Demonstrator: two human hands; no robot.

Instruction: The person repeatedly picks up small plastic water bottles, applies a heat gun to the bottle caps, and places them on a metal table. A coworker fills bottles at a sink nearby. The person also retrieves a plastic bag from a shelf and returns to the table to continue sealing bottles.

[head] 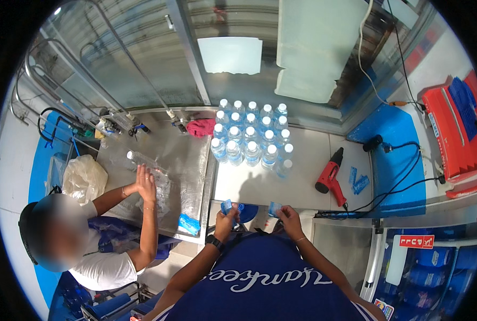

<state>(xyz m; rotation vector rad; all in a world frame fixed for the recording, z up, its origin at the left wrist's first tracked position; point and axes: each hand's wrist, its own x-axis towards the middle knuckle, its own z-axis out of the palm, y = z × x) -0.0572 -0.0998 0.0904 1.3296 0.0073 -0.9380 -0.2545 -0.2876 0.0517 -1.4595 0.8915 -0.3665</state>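
Observation:
Before me, my left hand (225, 224) pinches a blue plastic label sleeve (226, 206). Level with it, my right hand (290, 220) holds another blue label sleeve (275, 209) between thumb and fingers. Both hands are in front of the counter's near edge. Beyond them, rows of water bottles with white caps (252, 154) stand upright on the white tiled counter (298, 184); several wear blue labels. A red heat gun (331, 176) lies on the counter to the right, with loose blue labels (358, 182) beside it.
At the left, a co-worker (106, 252) has hands together over a steel sink counter (186, 172). On it are a clear bottle (146, 158), a pink cloth (200, 127) and blue labels (189, 224). A black cord (377, 196) crosses the counter's right edge. A red container (455, 132) hangs on the wall.

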